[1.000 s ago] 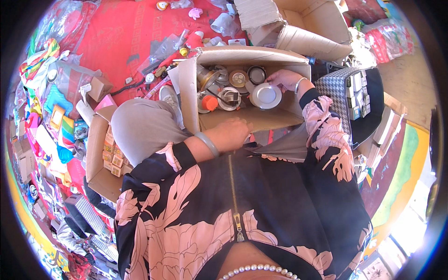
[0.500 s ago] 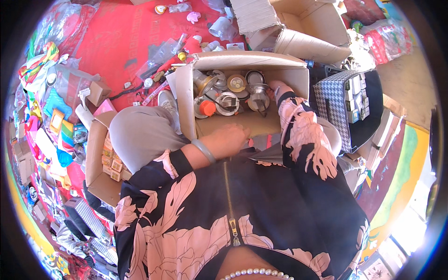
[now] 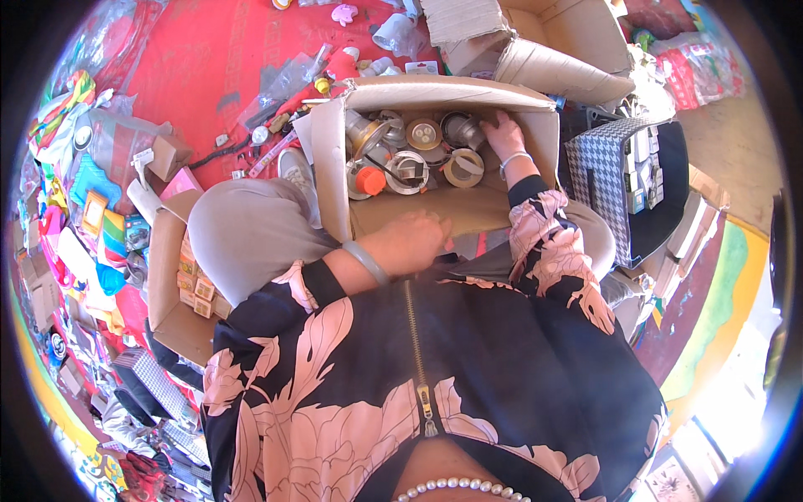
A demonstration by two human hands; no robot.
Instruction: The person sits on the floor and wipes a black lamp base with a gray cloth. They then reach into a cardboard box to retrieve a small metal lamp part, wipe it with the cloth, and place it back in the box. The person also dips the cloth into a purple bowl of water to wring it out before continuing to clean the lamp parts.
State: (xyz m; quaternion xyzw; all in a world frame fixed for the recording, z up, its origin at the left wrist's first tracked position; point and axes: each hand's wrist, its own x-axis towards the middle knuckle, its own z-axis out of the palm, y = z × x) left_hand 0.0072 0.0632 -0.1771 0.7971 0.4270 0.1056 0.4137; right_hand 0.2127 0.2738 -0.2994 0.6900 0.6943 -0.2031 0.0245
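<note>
An open cardboard box (image 3: 328, 180) stands between my knees with several silver downlights in it. At its back right corner my right hand (image 3: 504, 138) has its fingers against a tilted downlight (image 3: 462, 130) and appears to grip it. Nearby lie a downlight with a yellowish face (image 3: 423, 133), a pale-ringed one (image 3: 463, 167), a white-ringed one (image 3: 407, 171) and one with an orange cap (image 3: 369, 181). My left hand (image 3: 410, 241) is curled at the box's near side, in front of my jacket. Its fingertips are partly hidden, and what they hold, if anything, does not show.
Left of my knee is a carton (image 3: 171, 284) of small boxes. On the right stands a houndstooth-patterned bin (image 3: 608, 176) with small boxes. Beyond the box is another open carton (image 3: 565, 71). Plastic bags and loose toys litter the red floor covering (image 3: 209, 75).
My right hand has moved toward the box's back right corner. The downlight there is now tilted, and the one beside it lies differently. My left hand has barely moved.
</note>
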